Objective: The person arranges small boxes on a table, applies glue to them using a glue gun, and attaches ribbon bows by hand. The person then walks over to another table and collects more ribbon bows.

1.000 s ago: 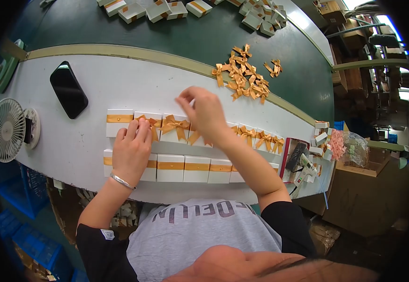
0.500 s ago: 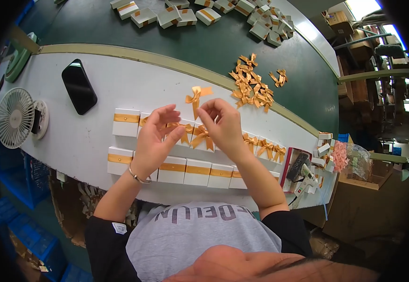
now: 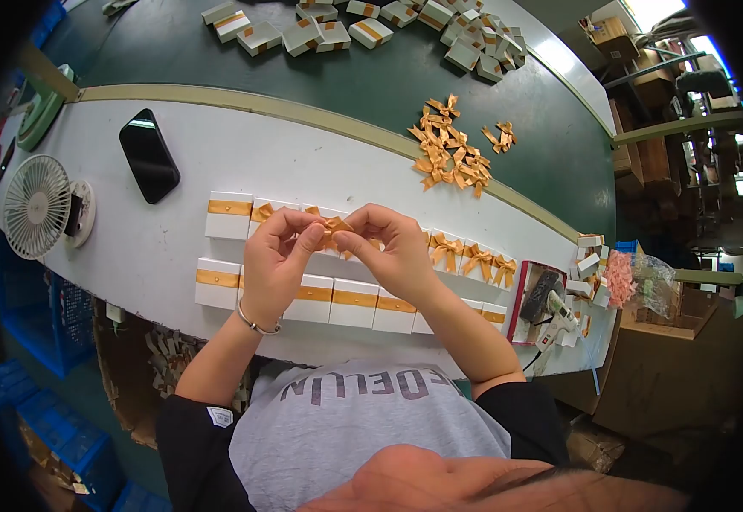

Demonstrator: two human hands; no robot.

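A gold ribbon bow [image 3: 334, 225] is pinched between my left hand [image 3: 276, 263] and my right hand [image 3: 390, 253], both closed at the fingertips. They hold it over the back row of small white boxes. Part of the bow hides behind my fingers. At the right of that row, boxes carry gold bows [image 3: 446, 248]; the leftmost box [image 3: 228, 225] has only a gold band with a small dot. Nearer my body runs a second row of white boxes [image 3: 217, 295] with plain gold bands, partly covered by my hands and forearms.
Loose gold bows [image 3: 452, 158] lie heaped on the green surface beyond a raised strip [image 3: 252, 102]. More white boxes [image 3: 371, 32] are scattered at the back. A black phone [image 3: 149, 158] and a fan [image 3: 37, 207] stand left; a glue gun [image 3: 557, 328] rests right.
My hands have come together and lowered toward the boxes. The bow, held up by my right hand before, is now between both hands' fingers.
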